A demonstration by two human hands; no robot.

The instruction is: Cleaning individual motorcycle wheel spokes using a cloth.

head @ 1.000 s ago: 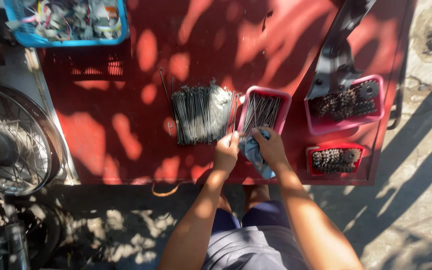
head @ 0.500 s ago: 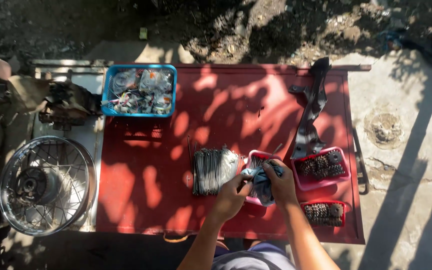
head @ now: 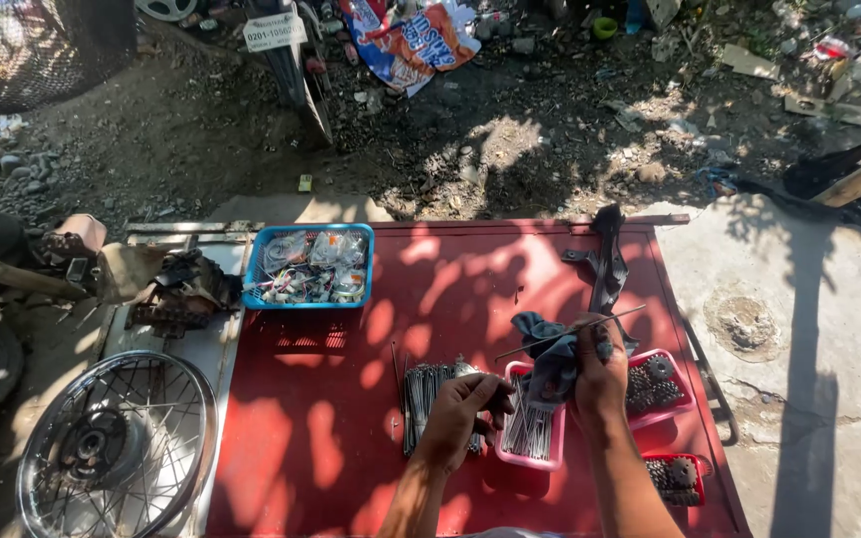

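1. The right hand [head: 602, 374] is gripping a grey rag [head: 548, 351] and one thin spoke [head: 570, 333], whose long axis is slanting up to the right.
2. The left hand [head: 460, 418], fingers curled and holding nothing I can tell, is hovering at the pink tray [head: 530, 460] of spokes, lower-left of the held one.
3. A second pink tray [head: 672, 401] is holding small sprockets.

right hand [head: 600, 377] grips cloth [head: 550, 354], spoke [head: 570, 332]; left hand [head: 460, 413] over spokes [head: 430, 399]
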